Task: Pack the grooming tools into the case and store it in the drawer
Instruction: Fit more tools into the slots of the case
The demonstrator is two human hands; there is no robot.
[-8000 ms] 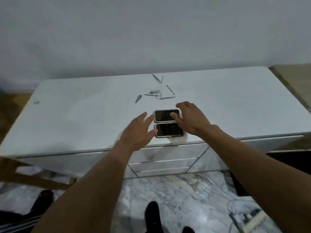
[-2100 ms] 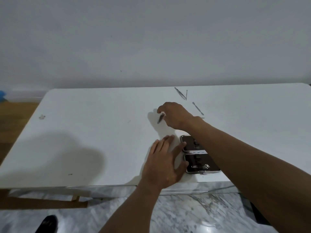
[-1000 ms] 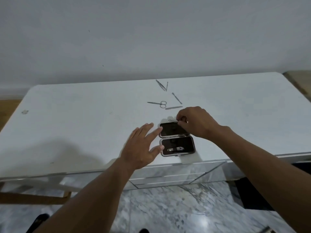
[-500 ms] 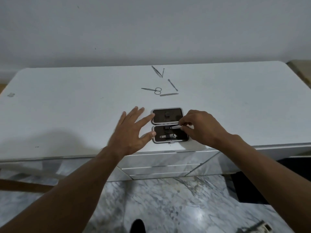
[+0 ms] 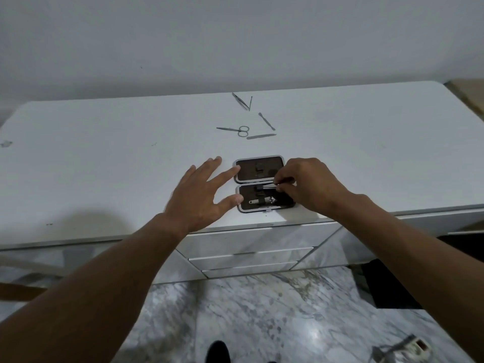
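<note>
A small dark case (image 5: 259, 171) lies open flat near the front edge of the white cabinet top (image 5: 104, 158). A nail clipper (image 5: 263, 200) sits strapped in its near half. My right hand (image 5: 307, 187) pinches a small silver tool (image 5: 269, 186) over the case's hinge line. My left hand (image 5: 201, 196) lies with spread fingers, fingertips touching the case's left edge. Farther back lie scissors (image 5: 235, 130), a nail file (image 5: 261, 136), a thin pusher (image 5: 266, 121) and tweezers (image 5: 242, 101).
Closed drawers (image 5: 248, 254) run under the cabinet top below the case. A marble floor lies below, with a dark mat (image 5: 387, 286) at right and a power strip (image 5: 408, 348) at bottom right.
My right hand picked up a small silver tool from the tabletop and brought it to the case, now holding it over the hinge. My left hand stays at the case's left edge.
</note>
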